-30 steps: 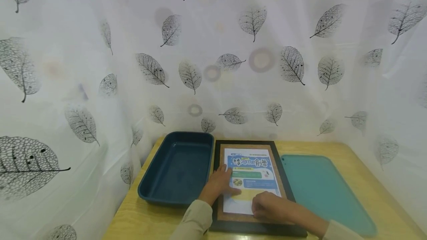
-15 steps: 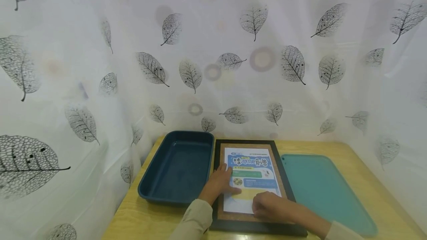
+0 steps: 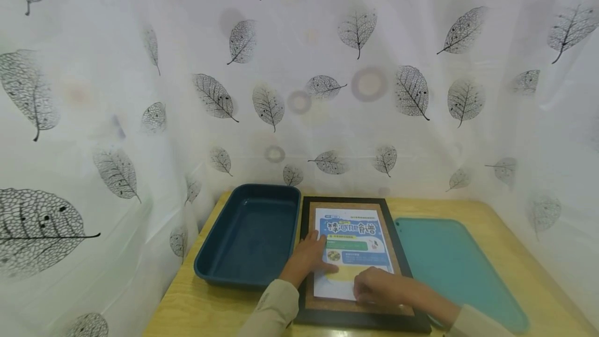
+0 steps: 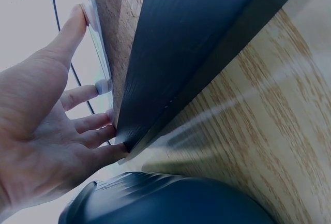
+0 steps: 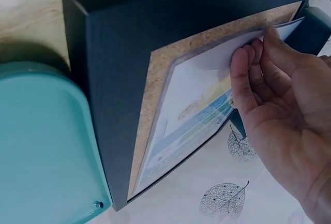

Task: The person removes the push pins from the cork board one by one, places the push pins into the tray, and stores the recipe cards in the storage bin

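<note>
A printed sheet in blue, green and yellow lies on a black-framed cork board. Across its left side rests my left hand, fingers spread over the sheet and frame, thumb extended on the paper. The left wrist view shows that thumb touching the sheet's edge. At the sheet's lower edge is my right hand, its fingers curled. In the right wrist view, the right thumb and curled fingertips meet at the sheet's edge and pinch it; anything small between them is hidden.
A deep dark blue tray stands left of the board. To the right lies a shallow teal tray, with a small dark pin-like piece in its corner. Beneath is a wooden table. A leaf-patterned curtain hangs behind.
Both hands keep nearly the same place on the sheet. The right wrist and forearm have shifted slightly; the board and trays have not moved.
</note>
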Demonstrator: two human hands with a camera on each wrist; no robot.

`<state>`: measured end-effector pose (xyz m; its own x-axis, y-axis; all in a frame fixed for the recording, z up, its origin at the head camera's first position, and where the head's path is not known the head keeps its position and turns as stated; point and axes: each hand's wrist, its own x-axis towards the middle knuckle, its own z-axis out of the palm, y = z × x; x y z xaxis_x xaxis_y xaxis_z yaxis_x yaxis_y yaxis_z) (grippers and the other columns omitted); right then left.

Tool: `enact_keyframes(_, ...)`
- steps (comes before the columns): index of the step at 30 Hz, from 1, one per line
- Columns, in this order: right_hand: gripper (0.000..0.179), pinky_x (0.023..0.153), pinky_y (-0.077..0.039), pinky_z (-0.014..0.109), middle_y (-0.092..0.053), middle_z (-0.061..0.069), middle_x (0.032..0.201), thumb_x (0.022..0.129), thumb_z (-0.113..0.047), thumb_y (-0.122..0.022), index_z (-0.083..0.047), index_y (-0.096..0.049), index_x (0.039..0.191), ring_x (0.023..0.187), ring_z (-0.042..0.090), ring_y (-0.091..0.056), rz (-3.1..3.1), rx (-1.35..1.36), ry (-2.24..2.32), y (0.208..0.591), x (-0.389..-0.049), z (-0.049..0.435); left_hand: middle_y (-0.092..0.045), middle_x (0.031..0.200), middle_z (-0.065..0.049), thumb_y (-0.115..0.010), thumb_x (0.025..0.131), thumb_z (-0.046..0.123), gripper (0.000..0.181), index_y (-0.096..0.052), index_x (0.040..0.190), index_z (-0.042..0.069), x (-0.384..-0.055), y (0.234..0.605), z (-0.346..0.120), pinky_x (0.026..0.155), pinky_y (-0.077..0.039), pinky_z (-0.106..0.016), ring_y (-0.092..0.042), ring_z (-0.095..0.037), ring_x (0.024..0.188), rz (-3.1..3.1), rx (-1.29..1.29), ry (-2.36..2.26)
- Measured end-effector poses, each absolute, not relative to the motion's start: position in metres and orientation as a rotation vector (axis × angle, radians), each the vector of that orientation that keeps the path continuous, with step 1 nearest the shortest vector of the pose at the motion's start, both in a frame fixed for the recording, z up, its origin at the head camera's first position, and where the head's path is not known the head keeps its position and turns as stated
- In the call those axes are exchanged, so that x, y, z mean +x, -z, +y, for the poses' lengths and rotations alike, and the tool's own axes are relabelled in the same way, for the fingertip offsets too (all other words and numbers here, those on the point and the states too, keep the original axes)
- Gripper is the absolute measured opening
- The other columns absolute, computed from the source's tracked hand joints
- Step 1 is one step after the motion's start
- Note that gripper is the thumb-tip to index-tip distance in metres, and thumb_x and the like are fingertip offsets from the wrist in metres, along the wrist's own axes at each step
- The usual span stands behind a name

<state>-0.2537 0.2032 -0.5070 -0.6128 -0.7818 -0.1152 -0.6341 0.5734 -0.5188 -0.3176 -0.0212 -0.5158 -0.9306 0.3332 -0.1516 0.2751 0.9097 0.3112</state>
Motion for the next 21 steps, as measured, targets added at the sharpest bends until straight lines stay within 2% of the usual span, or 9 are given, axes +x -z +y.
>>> enact_keyframes(6,0.008,0.068,-0.054,0.019,-0.06,-0.017,0.081,0.1,-0.013,-0.067,-0.014,-0.068,0.093,0.074,-0.005,-0.056,2.447,-1.199,0.588,0.508,-0.259,0.207,-0.038,0.162,-0.021,-0.088,0.078,0.055,0.101,-0.045,0.154,0.005,-0.316,0.515,-0.02,0.123,-0.033,-0.053,-0.037,-0.037,0.15,2.87,0.451,-0.435)
enact_keyframes(14,0.008,0.071,-0.054,0.018,-0.059,-0.017,0.08,0.098,-0.014,-0.07,-0.018,-0.067,0.092,0.074,-0.004,-0.055,2.477,-1.102,0.546,0.502,-0.252,0.201,-0.037,0.163,-0.02,-0.088,0.078,0.055,0.101,-0.045,0.154,0.006,-0.315,0.514,-0.021,0.121,-0.036,-0.054,-0.039,-0.04,0.148,2.856,0.428,-0.454)
enact_keyframes(21,0.006,0.07,-0.056,0.019,-0.063,-0.017,0.083,0.101,-0.017,-0.068,-0.016,-0.071,0.095,0.076,-0.004,-0.058,2.509,-1.285,0.619,0.523,-0.257,0.206,-0.036,0.163,-0.021,-0.088,0.078,0.055,0.101,-0.044,0.155,0.006,-0.316,0.515,-0.023,0.122,-0.034,-0.054,-0.038,-0.039,0.149,2.862,0.441,-0.452)
